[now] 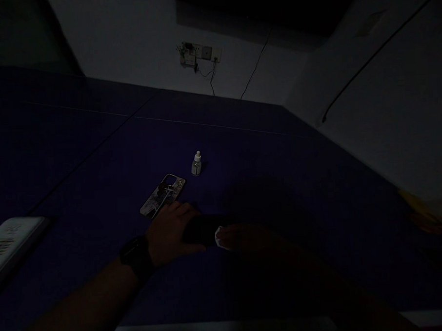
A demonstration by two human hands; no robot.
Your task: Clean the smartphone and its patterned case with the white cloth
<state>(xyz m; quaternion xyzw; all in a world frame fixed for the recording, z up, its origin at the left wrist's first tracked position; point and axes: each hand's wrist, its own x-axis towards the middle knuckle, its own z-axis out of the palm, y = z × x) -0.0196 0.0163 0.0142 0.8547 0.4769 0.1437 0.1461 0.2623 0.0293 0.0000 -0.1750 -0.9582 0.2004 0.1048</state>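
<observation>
In the dim head view, my left hand [170,231], with a dark watch [136,253] on its wrist, is closed on the left end of a dark flat slab that looks like a phone [205,228]. My right hand [246,236], deep in shadow, presses a small white cloth or tissue [219,238] against the phone's right part. Just beyond my left fingers a patterned phone case [162,195] with a camera cutout lies on the blue table [264,158]. Upright behind it is a small clear dropper bottle [196,165] with a white top.
A white box-like object [15,243] with printing sits at the left edge. Wall sockets [199,53] with plugs and hanging cables are behind the table. Blurry yellow and dark items [424,215] lie at the right edge. A dark panel [272,7] overhangs the back.
</observation>
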